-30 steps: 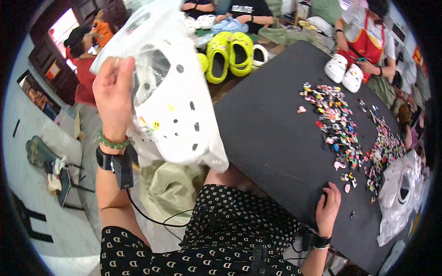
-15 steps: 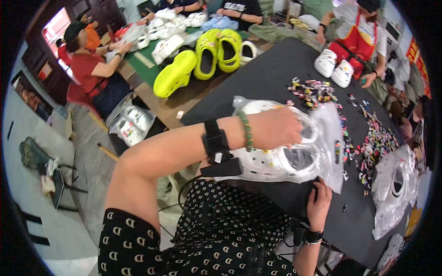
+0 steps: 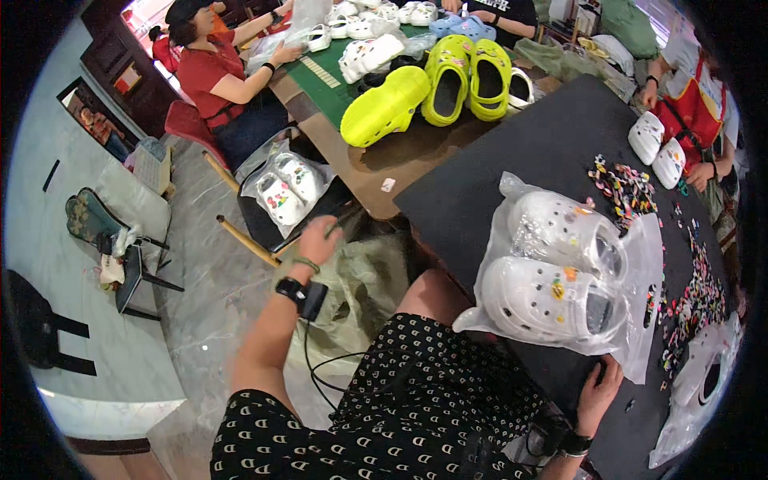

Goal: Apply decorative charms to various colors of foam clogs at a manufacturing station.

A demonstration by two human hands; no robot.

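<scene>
Two white clogs [image 3: 540, 300] with small charms lie side by side in a clear plastic bag on the black table [image 3: 512, 144]. My left hand [image 3: 320, 241] is off to the left, away from that bag. Its fingers look loosely bent, and nothing shows in them. Just beyond it, a second bagged pair of white clogs [image 3: 292, 192] rests on a black chair seat. My right hand [image 3: 600, 394] lies at the near table edge beside the lower edge of the bag. Its thumb and fingers are apart, with nothing held between them.
Loose colourful charms [image 3: 696, 280] spread over the table's right side. Another bagged white clog [image 3: 696, 384] lies at the right edge. Yellow-green clogs [image 3: 448, 80] stand on the brown table beyond. A person in a red top [image 3: 212, 76] sits far left; another person in a red apron stands right.
My left hand has left the bagged clogs on the table and swung left toward the chair. The view has turned left. My right hand stays by the table edge.
</scene>
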